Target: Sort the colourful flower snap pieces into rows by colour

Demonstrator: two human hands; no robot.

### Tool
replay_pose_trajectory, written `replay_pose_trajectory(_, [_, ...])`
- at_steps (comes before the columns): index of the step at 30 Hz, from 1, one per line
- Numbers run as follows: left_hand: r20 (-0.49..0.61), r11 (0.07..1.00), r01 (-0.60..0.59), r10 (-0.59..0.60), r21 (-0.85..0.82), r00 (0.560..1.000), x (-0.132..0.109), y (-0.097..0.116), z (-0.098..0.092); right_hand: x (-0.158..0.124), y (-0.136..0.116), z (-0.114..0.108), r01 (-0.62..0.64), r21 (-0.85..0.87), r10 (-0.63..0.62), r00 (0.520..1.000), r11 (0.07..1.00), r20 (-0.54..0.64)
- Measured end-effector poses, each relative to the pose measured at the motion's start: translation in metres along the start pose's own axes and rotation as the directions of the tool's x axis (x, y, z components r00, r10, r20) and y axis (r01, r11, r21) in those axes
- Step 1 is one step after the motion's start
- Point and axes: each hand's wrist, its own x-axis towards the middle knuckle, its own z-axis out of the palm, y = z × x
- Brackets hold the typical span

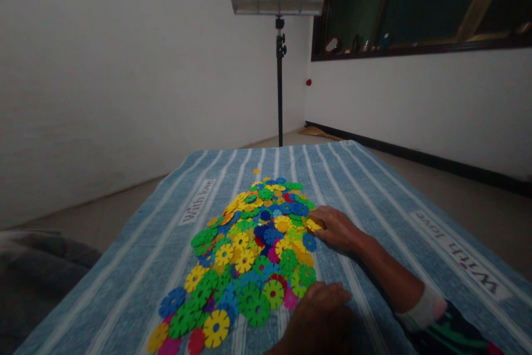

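Note:
A heap of notched, flower-shaped plastic building discs point(249, 250) in yellow, green, blue, red and pink spreads over the striped cloth. At the heap's right side, my right hand point(336, 227) has its fingers closed around the edge of a yellow disc point(313, 225). My left hand point(320, 316) is lower down, close to the near right side of the heap, with its back toward me. Its fingers are curled together, and whatever they may hold is hidden. A pink disc point(290, 298) lies just beside that hand.
Blue-and-white striped cloth point(158, 255) covers the table. One yellow disc point(256, 171) lies apart beyond the heap. A black stand point(280, 83) with a flat panel rises behind the far edge. Grey fabric point(37, 283) is at the lower left.

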Motion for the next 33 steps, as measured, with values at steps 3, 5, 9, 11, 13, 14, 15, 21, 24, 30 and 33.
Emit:
replay_pose_trajectory(3, [0.012, 1.0, 0.01, -0.01, -0.004, 1.0, 0.0, 0.001, -0.002, 0.002, 0.0, 0.002, 0.005, -0.002, -0.005, 1.0, 1.0, -0.006])
replay_pose_trajectory(5, [0.001, 1.0, 0.021, -0.021, -0.014, 1.0, 0.0, 0.002, -0.001, 0.003, 0.0, 0.004, -0.003, -0.006, 0.003, 1.0, 1.0, -0.015])
replay_pose_trajectory(9, [-0.039, 1.0, 0.018, -0.018, -0.018, 0.999, -0.001, 0.002, 0.001, 0.004, 0.001, 0.006, -0.025, -0.008, 0.024, 0.999, 1.0, -0.026])
replay_pose_trajectory(11, [-0.037, 1.0, 0.011, -0.011, -0.008, 0.999, -0.001, 0.002, 0.001, 0.004, 0.005, 0.006, -0.05, -0.011, 0.05, 0.998, 0.999, -0.028])
replay_pose_trajectory(13, [-0.043, 1.0, 0.012, -0.012, -0.003, 0.999, -0.001, 0.002, 0.0, 0.003, 0.013, 0.005, -0.098, -0.025, 0.097, 0.994, 0.995, -0.041])
replay_pose_trajectory(14, [-0.046, 1.0, 0.012, -0.012, -0.004, 0.999, -0.001, 0.001, 0.0, 0.003, 0.018, 0.003, -0.131, -0.038, 0.129, 0.99, 0.991, -0.053])
replay_pose_trajectory(15, [-0.047, 1.0, 0.012, -0.012, -0.005, 0.999, -0.001, 0.001, 0.001, 0.002, 0.024, 0.002, -0.168, -0.053, 0.165, 0.984, 0.984, -0.069])
replay_pose_trajectory(21, [-0.051, 1.0, -0.007, 0.007, 0.007, 0.999, -0.002, -0.002, 0.006, -0.004, 0.055, -0.006, -0.319, -0.126, 0.31, 0.946, 0.939, -0.092])
replay_pose_trajectory(24, [-0.094, 1.0, -0.008, 0.009, 0.007, 0.995, -0.003, -0.002, 0.008, -0.005, 0.06, -0.007, -0.302, -0.123, 0.296, 0.953, 0.945, -0.061])
replay_pose_trajectory(30, [-0.097, 0.999, -0.031, 0.033, 0.027, 0.995, -0.003, -0.005, 0.013, -0.001, 0.054, -0.008, -0.193, -0.108, 0.195, 0.981, 0.975, 0.007])
replay_pose_trajectory(33, [-0.151, 0.998, -0.05, 0.056, 0.042, 0.987, -0.003, -0.008, 0.02, 0.001, 0.051, -0.007, -0.172, -0.115, 0.175, 0.984, 0.978, 0.019])
